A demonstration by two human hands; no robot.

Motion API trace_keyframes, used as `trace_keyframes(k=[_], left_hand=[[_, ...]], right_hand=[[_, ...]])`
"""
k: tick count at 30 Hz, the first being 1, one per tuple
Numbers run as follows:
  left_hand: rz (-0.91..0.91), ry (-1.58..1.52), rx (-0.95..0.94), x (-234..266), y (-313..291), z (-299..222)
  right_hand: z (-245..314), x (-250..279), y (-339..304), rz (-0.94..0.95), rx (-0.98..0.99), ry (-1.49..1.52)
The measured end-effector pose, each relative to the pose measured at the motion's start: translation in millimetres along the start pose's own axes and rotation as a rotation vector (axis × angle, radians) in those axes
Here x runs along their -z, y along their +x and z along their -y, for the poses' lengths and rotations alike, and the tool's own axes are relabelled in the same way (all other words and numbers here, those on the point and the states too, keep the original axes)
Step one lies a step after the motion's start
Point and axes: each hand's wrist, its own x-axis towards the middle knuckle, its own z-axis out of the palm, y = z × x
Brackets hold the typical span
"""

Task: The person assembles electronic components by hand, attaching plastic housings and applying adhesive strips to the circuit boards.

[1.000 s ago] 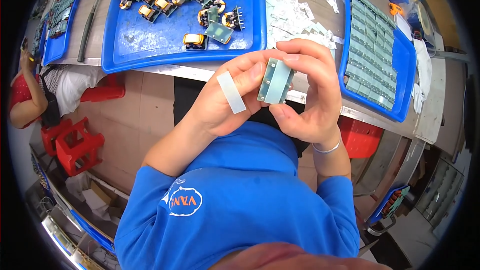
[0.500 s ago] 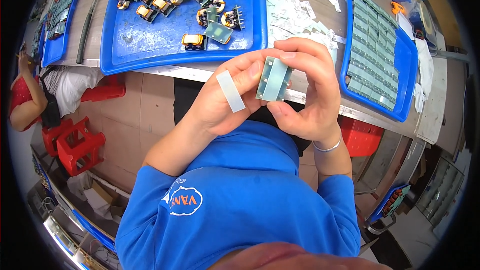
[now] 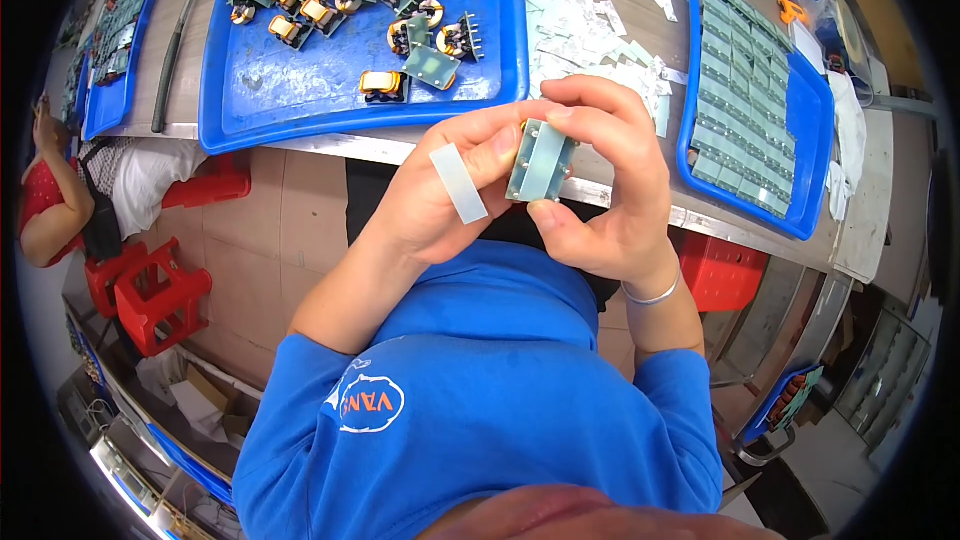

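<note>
A small green circuit board (image 3: 519,168) with solder points is held up in front of my body, a pale strip (image 3: 543,162) lying lengthwise across its face. My left hand (image 3: 415,202) grips the board's left side, its thumb by the edge. A second pale strip (image 3: 458,183) rests across the base of that thumb. My right hand (image 3: 632,175) curves around the right side, its index finger at the strip's upper end and its thumb at the lower end. The underside of the board is hidden.
A blue tray (image 3: 290,90) holds several boards with wound coils. White paper pieces (image 3: 590,35) are scattered beside it. At right, another blue tray (image 3: 815,165) carries rows of boards. A long-handled tool (image 3: 172,65) lies left. Red stools (image 3: 160,295) and another person (image 3: 60,185) are at far left.
Both hands have shifted slightly left with the board and strips. The right thumb has moved slightly to sit against the strip's lower end.
</note>
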Motion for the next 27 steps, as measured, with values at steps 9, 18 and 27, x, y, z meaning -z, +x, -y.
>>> trace_keyframes(k=[9, 18, 27], left_hand=[[0.079, -0.093, -0.035, 6, 2, -5], [-0.194, 0.140, -0.301, 5, 13, -6], [0.040, 0.244, 0.047, -10, 10, 2]], right_hand=[[1, -4, -6, -0.058, 0.005, -0.145], [22, 5, -19, 0.083, 0.037, -0.381], [7, 48, -10, 0.129, 0.044, -0.307]])
